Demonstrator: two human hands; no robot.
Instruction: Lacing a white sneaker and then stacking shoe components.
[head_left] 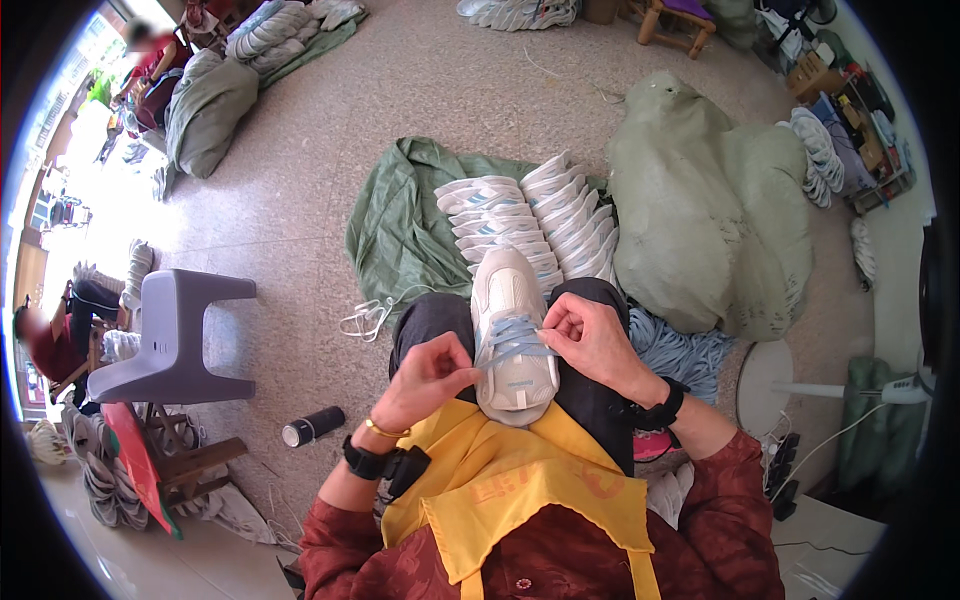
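A white sneaker [513,300] lies on my lap between my knees, toe pointing away, with a light blue lace [515,345] threaded across its eyelets. My left hand [432,375] pinches one end of the lace at the shoe's left side. On the right side of the shoe, my right hand [588,335] pinches the other end. A yellow apron [520,480] covers my lap below the shoe.
Rows of matching white sneakers [530,215] lie on a green sack [400,225] ahead. A big stuffed sack [710,210] sits to the right, blue laces [680,350] beside it. A grey plastic stool [170,335] and dark bottle [312,426] are left. Other people sit far left.
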